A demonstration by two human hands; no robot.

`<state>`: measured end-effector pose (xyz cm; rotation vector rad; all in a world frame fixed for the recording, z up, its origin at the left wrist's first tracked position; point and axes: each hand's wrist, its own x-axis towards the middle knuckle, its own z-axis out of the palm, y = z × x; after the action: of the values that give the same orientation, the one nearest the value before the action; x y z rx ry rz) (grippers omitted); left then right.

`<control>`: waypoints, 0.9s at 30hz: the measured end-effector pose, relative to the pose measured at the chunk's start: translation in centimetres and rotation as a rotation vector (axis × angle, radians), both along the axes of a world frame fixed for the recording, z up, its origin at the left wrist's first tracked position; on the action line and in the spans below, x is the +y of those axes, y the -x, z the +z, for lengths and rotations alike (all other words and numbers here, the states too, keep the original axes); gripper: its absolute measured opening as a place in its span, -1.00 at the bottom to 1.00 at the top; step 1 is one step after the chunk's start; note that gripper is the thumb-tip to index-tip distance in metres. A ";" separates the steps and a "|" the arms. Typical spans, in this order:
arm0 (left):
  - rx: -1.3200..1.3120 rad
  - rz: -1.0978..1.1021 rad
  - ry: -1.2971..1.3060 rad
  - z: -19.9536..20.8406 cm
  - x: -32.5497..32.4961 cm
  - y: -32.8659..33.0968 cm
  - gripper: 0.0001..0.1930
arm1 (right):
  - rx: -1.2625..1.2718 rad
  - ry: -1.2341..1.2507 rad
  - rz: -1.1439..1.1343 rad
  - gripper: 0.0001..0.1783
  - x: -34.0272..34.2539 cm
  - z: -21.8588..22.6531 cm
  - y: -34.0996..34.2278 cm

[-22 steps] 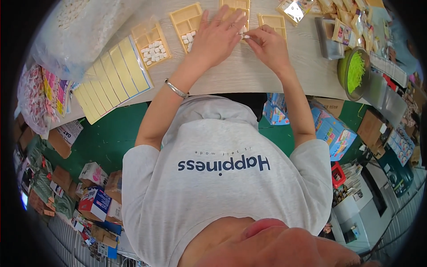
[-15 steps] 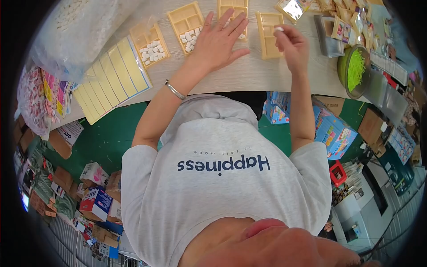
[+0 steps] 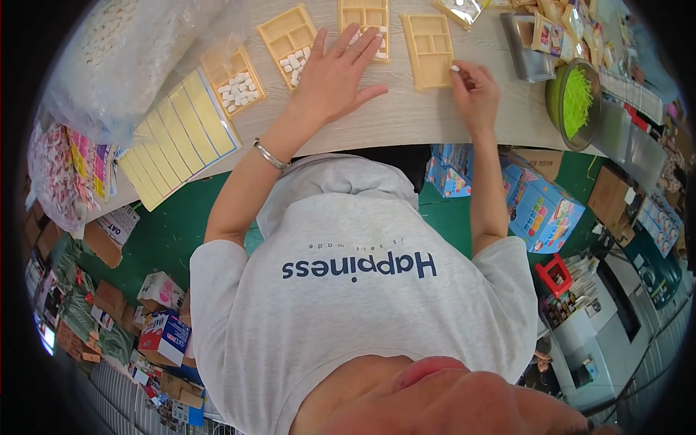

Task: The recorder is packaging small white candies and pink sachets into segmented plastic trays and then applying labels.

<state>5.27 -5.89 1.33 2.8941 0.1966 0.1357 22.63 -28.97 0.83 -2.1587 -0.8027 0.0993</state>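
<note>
Since the frame just before, the right hand (image 3: 475, 94) has dropped along the right edge of the fourth tray (image 3: 429, 69), reaching a spot beside its near corner. On my feed, its thumb and forefinger are pinched together on a small white piece (image 3: 455, 68), the other fingers curled inward. That piece looks matte, pale and stubby, and sits right at the fingertips, just by the tray's rim; I cannot tell whether it touches the rim.

The fourth tray is tan and rectangular, raised ridges dividing its far part into smaller compartments, with a larger bare one nearest the person. I see the left hand (image 3: 333, 83) palm down, fingers spread apart and thumb stretched out, its fingertips over the third tray (image 3: 365, 16); I cannot tell if they press on it. White pieces show between and beside those fingers. Farther left, the second tray (image 3: 286, 29) and the first tray (image 3: 233, 72) are tilted on the table (image 3: 406, 116), each with blocky, soft-edged white pieces crowded into its near compartment.
</note>
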 end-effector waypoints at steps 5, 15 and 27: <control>-0.027 0.045 -0.077 -0.5 0.8 0.4 -0.16 | -0.108 0.060 -0.043 -0.84 3.9 -0.6 2.8; -0.171 0.160 0.135 -0.3 1.2 1.0 -0.12 | 0.189 -0.198 0.022 -0.83 8.0 1.9 2.7; -0.052 0.109 0.010 -0.8 0.4 0.7 -0.04 | -0.208 0.392 0.361 -0.81 10.9 2.4 3.4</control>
<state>4.53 -5.45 0.51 2.8665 0.3443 0.2279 19.19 -18.07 3.26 -2.3874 -1.3856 0.2362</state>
